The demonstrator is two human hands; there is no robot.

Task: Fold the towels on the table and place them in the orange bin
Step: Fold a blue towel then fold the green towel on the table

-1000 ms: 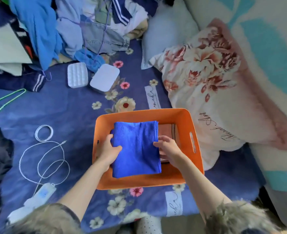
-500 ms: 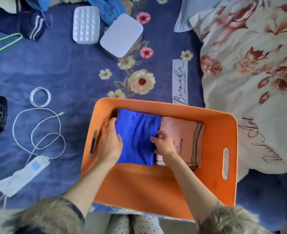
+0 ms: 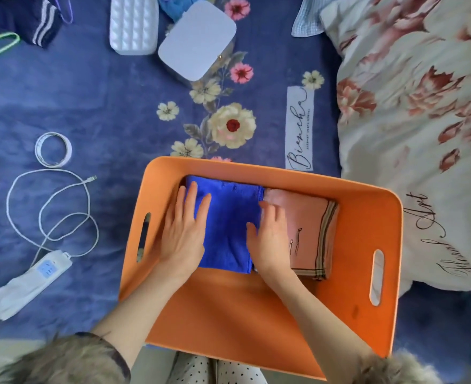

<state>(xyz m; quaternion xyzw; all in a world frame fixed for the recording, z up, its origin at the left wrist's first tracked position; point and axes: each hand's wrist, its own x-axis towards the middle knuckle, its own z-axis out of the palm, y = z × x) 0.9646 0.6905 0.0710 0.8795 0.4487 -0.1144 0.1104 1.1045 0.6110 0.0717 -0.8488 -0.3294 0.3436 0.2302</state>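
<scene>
We've got the blue towel [image 3: 230, 217] folded inside the orange bin [image 3: 256, 309], right beside the pink towel [image 3: 309, 231]. Left hand [image 3: 183, 231] lies flat on it, fingers straight; right hand [image 3: 269, 239] presses its edge, fingers open too.

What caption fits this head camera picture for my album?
Both hands, left and right, press a folded blue towel flat beside a pink towel inside the orange bin.

One head camera only, looking steeply down from close above the orange bin [image 3: 256, 314]. The bin fills the lower centre; bedding spreads beyond its far rim.
</scene>
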